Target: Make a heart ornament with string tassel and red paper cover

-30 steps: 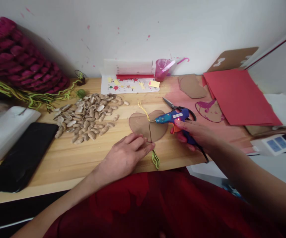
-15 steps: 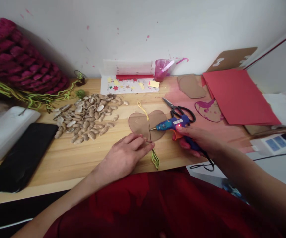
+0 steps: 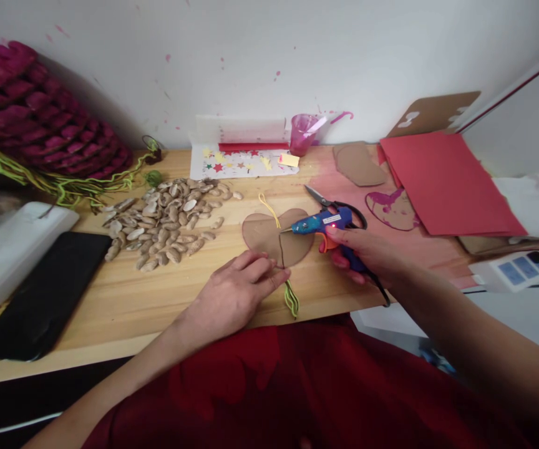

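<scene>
A brown cardboard heart (image 3: 262, 234) lies on the wooden table (image 3: 133, 299). My left hand (image 3: 234, 293) rests flat on the table with its fingertips on the heart's lower edge, beside a dark cord that runs down the heart to a bunch of green strands (image 3: 291, 301). My right hand (image 3: 367, 252) grips a blue glue gun (image 3: 320, 222) with a red light on; its nozzle touches the heart near the middle. A yellow string (image 3: 269, 209) lies over the heart's top.
A heap of pale shells (image 3: 166, 218) lies left of the heart. Black scissors (image 3: 337, 204), a pink cup (image 3: 303, 133), a star sticker sheet (image 3: 241, 162), red paper (image 3: 442, 184), a painted heart (image 3: 391, 209) and cardboard pieces are behind. A black phone (image 3: 40, 293) is at left.
The glue gun's nozzle moved down the heart and then back up toward its middle. My left hand has stayed in place.
</scene>
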A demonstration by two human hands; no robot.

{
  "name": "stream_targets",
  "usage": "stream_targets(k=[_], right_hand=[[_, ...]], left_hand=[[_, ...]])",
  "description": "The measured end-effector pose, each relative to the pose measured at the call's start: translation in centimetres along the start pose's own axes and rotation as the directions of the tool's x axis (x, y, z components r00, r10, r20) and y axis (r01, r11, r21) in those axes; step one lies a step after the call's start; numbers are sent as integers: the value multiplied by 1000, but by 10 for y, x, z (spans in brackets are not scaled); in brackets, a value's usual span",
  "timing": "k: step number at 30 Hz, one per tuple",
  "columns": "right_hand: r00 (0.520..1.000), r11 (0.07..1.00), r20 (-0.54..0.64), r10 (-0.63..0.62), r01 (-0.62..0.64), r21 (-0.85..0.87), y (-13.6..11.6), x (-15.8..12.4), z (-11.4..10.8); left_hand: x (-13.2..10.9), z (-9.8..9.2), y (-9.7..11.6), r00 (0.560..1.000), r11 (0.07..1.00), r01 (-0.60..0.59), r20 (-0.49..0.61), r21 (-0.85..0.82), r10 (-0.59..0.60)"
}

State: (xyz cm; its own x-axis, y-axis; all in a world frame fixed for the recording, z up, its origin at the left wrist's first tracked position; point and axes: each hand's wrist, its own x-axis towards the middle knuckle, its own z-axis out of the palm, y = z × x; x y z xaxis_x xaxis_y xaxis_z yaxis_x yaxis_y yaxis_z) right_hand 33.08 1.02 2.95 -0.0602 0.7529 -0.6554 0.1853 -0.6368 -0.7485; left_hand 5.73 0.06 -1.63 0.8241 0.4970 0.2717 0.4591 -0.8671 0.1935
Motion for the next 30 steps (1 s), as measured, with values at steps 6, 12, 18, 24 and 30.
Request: stream_targets(k=[6, 12, 18, 24, 30], right_hand=[[1000, 1000, 31, -5, 5, -2, 7, -8, 1], [999, 999, 33, 32, -31, -28, 8, -9, 1], [1000, 999, -11, 26, -26, -23, 5, -2, 1], [1000, 1000, -23, -8, 9, 18, 6, -4, 0], [1000, 1000, -16, 14, -14, -13, 4, -3, 3]], left_hand=[[0, 0, 0, 1000, 1000, -7, -15, -11, 6], [1, 0, 0, 1000, 1000, -3, -21, -20, 3], [1, 1, 0, 1000, 1000, -6, -30, -11, 5], [0, 0, 2, 999, 1000, -8, -39, -5, 7], [1, 0, 1, 999, 1000, -6, -46, 2, 6]])
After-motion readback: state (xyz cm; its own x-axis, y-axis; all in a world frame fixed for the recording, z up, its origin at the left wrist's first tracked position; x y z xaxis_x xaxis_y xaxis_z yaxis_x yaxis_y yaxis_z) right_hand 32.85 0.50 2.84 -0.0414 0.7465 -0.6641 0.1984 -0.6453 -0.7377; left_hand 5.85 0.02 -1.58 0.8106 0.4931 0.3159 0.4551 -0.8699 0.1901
